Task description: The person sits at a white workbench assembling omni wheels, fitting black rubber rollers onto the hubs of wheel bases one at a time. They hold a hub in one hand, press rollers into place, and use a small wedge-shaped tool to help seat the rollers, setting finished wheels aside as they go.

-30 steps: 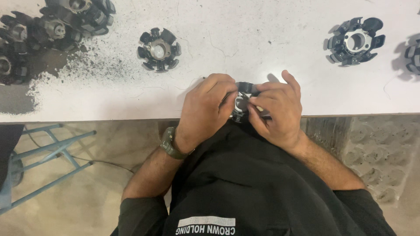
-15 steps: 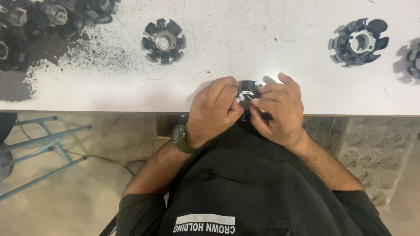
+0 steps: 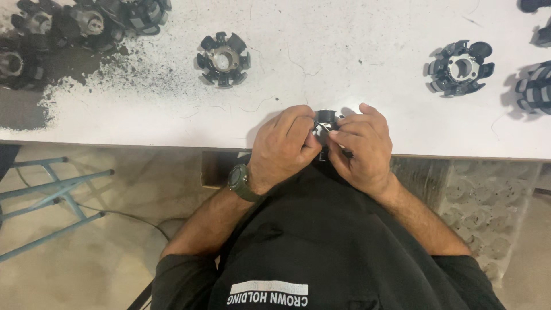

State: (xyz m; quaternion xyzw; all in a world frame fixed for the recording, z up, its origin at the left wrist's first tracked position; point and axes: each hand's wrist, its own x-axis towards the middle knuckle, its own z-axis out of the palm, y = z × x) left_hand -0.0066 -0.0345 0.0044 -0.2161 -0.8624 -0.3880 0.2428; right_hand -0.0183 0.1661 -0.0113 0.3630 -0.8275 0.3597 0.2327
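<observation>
My left hand [image 3: 284, 146] and my right hand [image 3: 361, 149] are both closed around one small black toothed ring part [image 3: 326, 121] at the near edge of the white table [image 3: 344, 63]. Most of the part is hidden by my fingers; only its top shows between them. A thin dark tool seems to stick out of my right hand, but I cannot tell what it is. A dark watch [image 3: 240, 182] sits on my left wrist.
A black toothed ring part [image 3: 223, 58] lies left of centre on the table, another [image 3: 460, 68] at the right, more at the far right edge [image 3: 534, 87]. Several dirty ones [image 3: 74, 26] sit on dark dust at the top left. A blue metal frame [image 3: 51, 195] stands on the floor.
Both hands stay closed on the part at the table edge, with only small finger shifts. The view has slid so the table parts appear lower and further right.
</observation>
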